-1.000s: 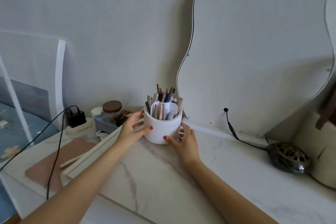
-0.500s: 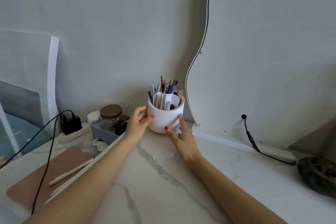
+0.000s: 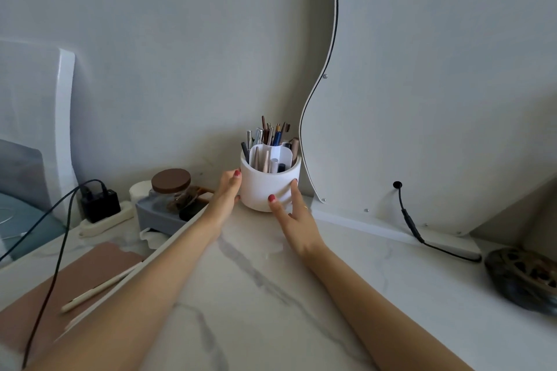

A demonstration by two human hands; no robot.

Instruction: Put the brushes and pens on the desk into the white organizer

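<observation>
The white organizer (image 3: 265, 190) stands at the back of the marble desk (image 3: 271, 295), close to the wall, with several pens and brushes (image 3: 271, 135) upright in its compartments. My left hand (image 3: 226, 196) touches its left side with the fingers laid along the wall of the cup. On the front right side my right hand (image 3: 297, 220) presses with thumb and straight fingers. A cream pen (image 3: 99, 289) lies on a brown mat (image 3: 75, 274) at the left, far from both hands.
A brown-lidded jar (image 3: 170, 187) sits in a grey tray (image 3: 156, 217) left of the organizer. A charger (image 3: 101, 203) on a power strip trails a black cable. A wavy white panel (image 3: 437, 84) leans right of the organizer. A dark round object (image 3: 521, 277) lies far right.
Both hands have slid the organizer back toward the wall and beside the wavy panel. The view has turned to the left.
</observation>
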